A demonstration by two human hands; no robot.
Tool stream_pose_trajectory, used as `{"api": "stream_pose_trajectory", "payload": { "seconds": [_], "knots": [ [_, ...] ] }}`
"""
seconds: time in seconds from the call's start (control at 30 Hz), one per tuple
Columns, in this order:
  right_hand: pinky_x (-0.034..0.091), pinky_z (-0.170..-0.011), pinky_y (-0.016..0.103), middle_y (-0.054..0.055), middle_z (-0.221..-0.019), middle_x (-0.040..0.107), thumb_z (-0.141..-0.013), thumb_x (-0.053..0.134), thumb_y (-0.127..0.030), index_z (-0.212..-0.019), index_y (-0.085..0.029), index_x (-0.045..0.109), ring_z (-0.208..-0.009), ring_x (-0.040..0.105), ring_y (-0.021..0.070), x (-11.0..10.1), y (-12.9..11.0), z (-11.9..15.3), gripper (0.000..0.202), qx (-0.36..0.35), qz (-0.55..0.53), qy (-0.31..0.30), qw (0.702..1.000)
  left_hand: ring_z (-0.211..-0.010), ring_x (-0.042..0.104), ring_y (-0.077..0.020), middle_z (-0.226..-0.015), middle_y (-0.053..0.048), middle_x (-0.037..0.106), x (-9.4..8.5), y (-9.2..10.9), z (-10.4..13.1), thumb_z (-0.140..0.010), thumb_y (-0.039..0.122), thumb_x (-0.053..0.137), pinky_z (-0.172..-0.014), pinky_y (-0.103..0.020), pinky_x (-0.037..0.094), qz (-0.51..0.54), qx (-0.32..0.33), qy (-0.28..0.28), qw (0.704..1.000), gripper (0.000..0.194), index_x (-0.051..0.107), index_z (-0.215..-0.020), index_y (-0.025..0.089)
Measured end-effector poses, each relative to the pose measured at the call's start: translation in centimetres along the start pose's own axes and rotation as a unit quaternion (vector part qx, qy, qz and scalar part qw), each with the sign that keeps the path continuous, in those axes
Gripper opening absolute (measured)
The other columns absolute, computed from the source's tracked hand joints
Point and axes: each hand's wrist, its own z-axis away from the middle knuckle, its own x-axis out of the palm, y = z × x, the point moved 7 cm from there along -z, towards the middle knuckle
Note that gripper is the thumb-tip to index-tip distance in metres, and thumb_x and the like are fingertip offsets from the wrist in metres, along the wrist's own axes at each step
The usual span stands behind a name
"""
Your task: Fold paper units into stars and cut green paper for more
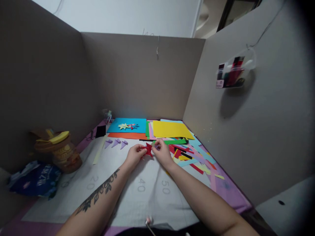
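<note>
Between my hands, above the white mat, is a red folded-paper star (149,149) with pointed tips. My left hand (134,155) pinches its left side between thumb and fingers. At the star's right side my right hand (162,154) is closed, and a bit of purple folded paper (157,147) shows at its fingertips; most of that piece is hidden. Several purple folded-paper pieces (116,143) lie in a row to the left. Farther back, a pale yellow paper star (123,126) and a small red and blue one (133,126) rest on a blue sheet (126,120).
Yellow sheets (172,129) lie at the back right, with loose coloured paper strips (190,160) nearer. On the left stand a brown tub (66,157) and a blue packet (35,180). A clear container (233,73) hangs on the right wall. Grey panels enclose the table.
</note>
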Motion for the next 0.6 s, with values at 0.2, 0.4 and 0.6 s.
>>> {"api": "stream_pose_trajectory", "payload": {
  "seconds": [0.2,0.4,0.6],
  "knots": [
    [0.040,-0.061,0.024,-0.003,-0.071,0.049,-0.067,0.054,-0.023,-0.078,-0.022,0.045,-0.062,0.048,0.0133,-0.58,0.38,-0.37,0.014,0.007,-0.022,0.022,0.999,-0.047,0.053,-0.0099,-0.059,-0.001,0.063,-0.05,-0.29,0.02,-0.064,0.034,0.069,-0.045,-0.019,0.036,-0.007,-0.006,0.005,1.000,0.025,0.059,-0.077,0.014],
    [0.040,-0.062,0.024,-0.004,-0.072,0.049,-0.067,0.054,-0.021,-0.078,-0.022,0.045,-0.063,0.049,0.0124,-0.12,0.47,-0.16,0.014,0.016,-0.022,0.004,1.000,-0.045,0.051,-0.0089,-0.055,0.001,0.061,0.07,-0.07,0.21,-0.065,0.031,0.067,-0.043,-0.018,0.034,0.004,0.001,0.001,1.000,0.021,0.058,-0.075,0.015],
    [0.040,-0.062,0.024,-0.003,-0.073,0.049,-0.068,0.053,-0.022,-0.079,-0.022,0.045,-0.063,0.049,0.0128,-0.41,0.07,-0.17,0.013,0.011,-0.016,0.009,1.000,-0.046,0.051,-0.0090,-0.057,0.000,0.063,-0.01,-0.09,0.10,-0.065,0.032,0.067,-0.045,-0.019,0.035,-0.018,0.000,0.008,1.000,0.022,0.059,-0.075,0.014]
  ]
}}
